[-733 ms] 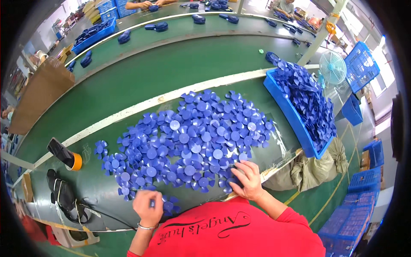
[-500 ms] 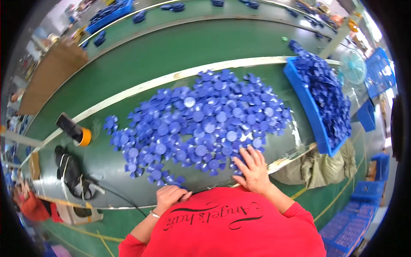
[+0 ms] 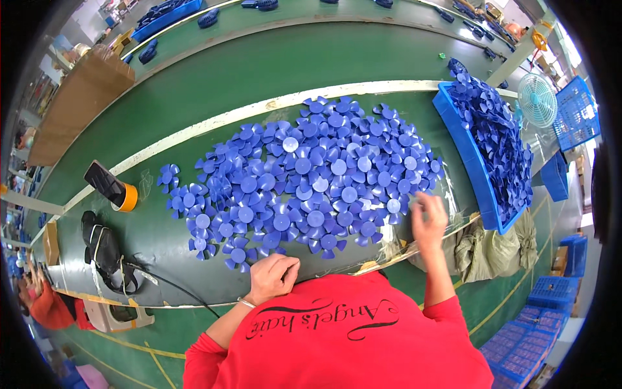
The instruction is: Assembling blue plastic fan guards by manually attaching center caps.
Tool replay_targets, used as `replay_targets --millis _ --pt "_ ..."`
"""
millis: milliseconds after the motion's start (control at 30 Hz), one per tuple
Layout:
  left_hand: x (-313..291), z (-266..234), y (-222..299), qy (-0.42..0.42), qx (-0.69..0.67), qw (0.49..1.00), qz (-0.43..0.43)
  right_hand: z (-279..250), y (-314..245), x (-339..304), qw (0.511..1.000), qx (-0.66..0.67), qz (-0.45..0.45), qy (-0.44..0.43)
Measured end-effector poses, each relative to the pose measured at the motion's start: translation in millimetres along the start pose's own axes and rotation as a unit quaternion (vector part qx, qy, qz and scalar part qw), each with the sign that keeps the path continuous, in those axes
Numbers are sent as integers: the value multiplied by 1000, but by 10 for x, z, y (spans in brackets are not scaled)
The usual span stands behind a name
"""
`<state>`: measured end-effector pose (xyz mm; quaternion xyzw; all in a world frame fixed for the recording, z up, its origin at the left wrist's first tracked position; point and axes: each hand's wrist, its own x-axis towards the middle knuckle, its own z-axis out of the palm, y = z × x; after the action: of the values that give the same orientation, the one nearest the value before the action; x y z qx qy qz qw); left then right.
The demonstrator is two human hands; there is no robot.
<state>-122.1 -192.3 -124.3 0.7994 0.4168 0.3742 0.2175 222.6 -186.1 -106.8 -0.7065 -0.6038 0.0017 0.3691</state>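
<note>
A wide pile of blue plastic fan blades (image 3: 317,185), small propellers with round hubs, lies spread over the green work surface. My left hand (image 3: 275,277) is closed at the near edge of the table, just below the pile. Its fingers are curled inward, and whatever they may hold is hidden. At the right end of the pile, my right hand (image 3: 429,220) is beside the outermost blades, palm turned toward them. Its fingers are loosely bent and a little apart, with no blade visible in them.
A blue crate (image 3: 470,159) heaped with blades stands right of the pile. On the left are a phone (image 3: 103,181) against an orange tape roll (image 3: 129,198) and a black bag (image 3: 103,249) with a cable. A pale green fan (image 3: 537,100) stands far right.
My right hand has moved right and away from the front of the pile, its spread fingers now bent. Near blades have shifted slightly. My left hand has moved a little right and curled more.
</note>
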Motion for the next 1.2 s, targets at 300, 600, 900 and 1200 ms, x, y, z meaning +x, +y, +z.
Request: replay_targets --millis 300,600,900,1200 --pt "35 6 -61 -43 -22 999 -26 -262 344 278 980 -122 90 -127" --pt "71 52 -52 -10 -38 998 -41 -762 423 460 954 -6 223 -202" --pt "102 6 -19 -42 -41 995 -76 270 -335 856 851 436 271 -109" --pt "53 -32 -63 51 -53 997 -38 474 -1407 267 688 355 -93 -626"
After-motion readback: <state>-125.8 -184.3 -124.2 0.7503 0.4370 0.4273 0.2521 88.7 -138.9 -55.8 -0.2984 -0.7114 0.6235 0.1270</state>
